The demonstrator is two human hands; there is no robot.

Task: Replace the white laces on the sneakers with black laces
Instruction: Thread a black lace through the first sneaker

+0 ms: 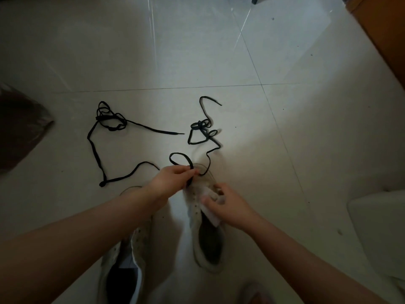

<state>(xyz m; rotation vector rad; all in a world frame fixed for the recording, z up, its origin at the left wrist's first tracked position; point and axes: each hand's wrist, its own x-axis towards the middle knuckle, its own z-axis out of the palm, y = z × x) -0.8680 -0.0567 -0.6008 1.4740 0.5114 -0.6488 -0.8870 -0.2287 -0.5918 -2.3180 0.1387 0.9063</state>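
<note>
Two white sneakers lie on the tiled floor with no laces in their eyelets. The right sneaker (206,240) points away from me, and my right hand (225,205) holds its tongue near the eyelets. My left hand (173,181) pinches a black lace (203,137) just above that sneaker's toe. From my fingers the lace loops and trails off to a tangle farther out. The left sneaker (125,273) lies under my left forearm, partly hidden. A second black lace (103,128) sprawls loose on the floor to the left.
A dark brownish object (19,130) sits at the left edge. A white rounded object (379,229) stands at the right, and a wooden edge (381,34) runs along the top right corner. Pale floor tiles (153,51) stretch beyond the laces.
</note>
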